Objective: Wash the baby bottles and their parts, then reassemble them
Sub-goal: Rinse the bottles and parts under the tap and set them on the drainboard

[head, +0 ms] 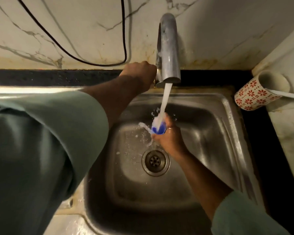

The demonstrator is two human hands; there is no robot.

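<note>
My right hand [170,138] grips a small blue bottle part [158,128] over the middle of the steel sink [210,133]. Water streams from the chrome tap [168,48] straight onto the blue part and splashes off it. My left hand [141,73] reaches to the base of the tap at the back of the sink, fingers curled round the tap handle, which is mostly hidden behind the hand. No bottle body is in view.
The drain [155,161] sits just below my right hand. A white mug with red flowers [258,92] lies on its side on the dark counter at the right. A black cable [75,53] hangs along the marble wall behind.
</note>
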